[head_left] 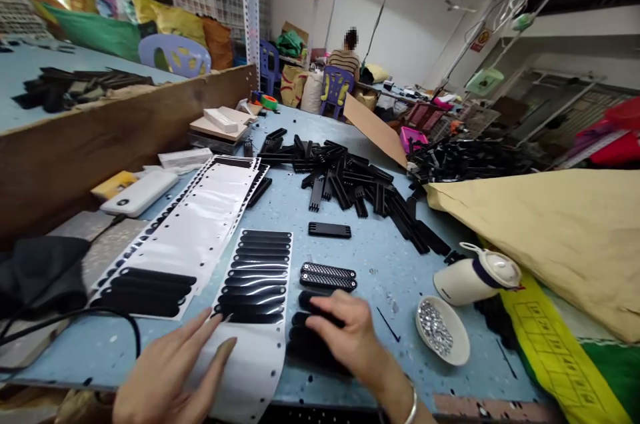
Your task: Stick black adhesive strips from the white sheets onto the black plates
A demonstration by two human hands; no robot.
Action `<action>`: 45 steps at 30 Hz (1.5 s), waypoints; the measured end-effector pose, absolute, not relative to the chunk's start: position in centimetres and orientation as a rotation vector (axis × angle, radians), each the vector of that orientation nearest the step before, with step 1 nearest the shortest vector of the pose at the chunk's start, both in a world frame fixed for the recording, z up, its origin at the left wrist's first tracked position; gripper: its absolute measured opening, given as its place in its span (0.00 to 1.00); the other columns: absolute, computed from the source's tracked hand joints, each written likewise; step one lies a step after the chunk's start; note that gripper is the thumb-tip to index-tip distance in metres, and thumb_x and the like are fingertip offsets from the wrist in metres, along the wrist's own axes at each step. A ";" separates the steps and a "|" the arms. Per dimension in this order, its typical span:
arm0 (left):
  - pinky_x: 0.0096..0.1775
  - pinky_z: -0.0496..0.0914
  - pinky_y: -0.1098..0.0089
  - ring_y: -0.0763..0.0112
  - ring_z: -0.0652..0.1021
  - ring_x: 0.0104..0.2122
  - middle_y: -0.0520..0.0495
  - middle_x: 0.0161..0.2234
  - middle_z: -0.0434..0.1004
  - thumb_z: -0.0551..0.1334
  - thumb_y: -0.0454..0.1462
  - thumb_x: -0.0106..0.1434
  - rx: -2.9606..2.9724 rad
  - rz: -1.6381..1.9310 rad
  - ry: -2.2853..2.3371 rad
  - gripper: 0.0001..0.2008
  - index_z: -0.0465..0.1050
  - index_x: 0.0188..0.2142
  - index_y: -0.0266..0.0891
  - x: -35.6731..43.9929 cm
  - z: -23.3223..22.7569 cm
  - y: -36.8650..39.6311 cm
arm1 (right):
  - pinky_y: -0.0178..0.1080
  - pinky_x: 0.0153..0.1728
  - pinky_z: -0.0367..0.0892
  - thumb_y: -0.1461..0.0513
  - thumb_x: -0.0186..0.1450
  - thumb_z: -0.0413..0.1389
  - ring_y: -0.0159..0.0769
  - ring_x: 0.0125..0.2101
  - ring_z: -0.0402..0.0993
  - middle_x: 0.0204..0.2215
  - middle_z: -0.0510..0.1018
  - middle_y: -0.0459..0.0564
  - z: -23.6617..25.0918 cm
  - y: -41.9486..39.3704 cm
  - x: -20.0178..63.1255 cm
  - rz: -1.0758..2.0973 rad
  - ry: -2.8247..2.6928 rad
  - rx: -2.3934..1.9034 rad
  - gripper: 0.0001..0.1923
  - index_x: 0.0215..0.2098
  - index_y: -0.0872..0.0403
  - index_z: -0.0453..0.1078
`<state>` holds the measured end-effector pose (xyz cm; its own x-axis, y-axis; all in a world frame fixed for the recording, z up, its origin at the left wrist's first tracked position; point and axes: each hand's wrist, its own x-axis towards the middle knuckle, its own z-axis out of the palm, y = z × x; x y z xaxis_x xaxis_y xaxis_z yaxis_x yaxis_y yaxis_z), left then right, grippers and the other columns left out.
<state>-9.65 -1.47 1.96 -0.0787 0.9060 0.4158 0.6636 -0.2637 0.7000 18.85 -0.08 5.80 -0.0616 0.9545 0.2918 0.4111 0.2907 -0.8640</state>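
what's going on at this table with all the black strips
A person works at a blue table. The left hand lies flat on a white backing sheet that carries a row of black oval stickers. The right hand presses its fingers on a short stack of black plastic bars. A loose pile of bars lies farther back, a dish of small silver pieces to the right.

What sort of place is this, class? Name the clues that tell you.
Probably a small assembly workshop. A heap of black plastic parts covers the blue worktable, sheets of black stickers lie by the left hand and right hand, and a person sits at another bench behind.
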 end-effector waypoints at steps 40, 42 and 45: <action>0.23 0.66 0.74 0.72 0.73 0.19 0.49 0.18 0.75 0.69 0.46 0.51 1.091 0.699 1.112 0.15 0.75 0.22 0.36 2.8 6.0 4.7 | 0.41 0.29 0.70 0.65 0.66 0.56 0.39 0.29 0.73 0.28 0.78 0.52 4.5 -2.4 23.2 0.311 -1.797 -1.335 0.08 0.40 0.55 0.77; 0.24 0.68 0.72 0.69 0.75 0.19 0.49 0.19 0.77 0.69 0.47 0.51 1.144 0.755 1.211 0.14 0.77 0.26 0.37 2.7 6.0 4.8 | 0.41 0.30 0.72 0.64 0.66 0.57 0.39 0.29 0.75 0.29 0.79 0.52 4.7 -2.3 23.6 0.351 -1.746 -1.339 0.06 0.38 0.54 0.77; 0.27 0.71 0.69 0.65 0.78 0.23 0.49 0.23 0.80 0.67 0.46 0.53 1.329 0.882 1.383 0.14 0.79 0.34 0.39 2.4 5.4 5.0 | 0.39 0.29 0.72 0.63 0.64 0.59 0.38 0.28 0.76 0.28 0.80 0.51 4.7 -1.9 24.7 0.423 -1.614 -1.378 0.04 0.35 0.54 0.77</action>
<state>2.41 5.01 5.42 0.0854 0.9829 -0.1632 0.2666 0.1353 0.9543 24.72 -1.87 4.72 0.0732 0.9024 0.4247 0.5784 0.3085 -0.7552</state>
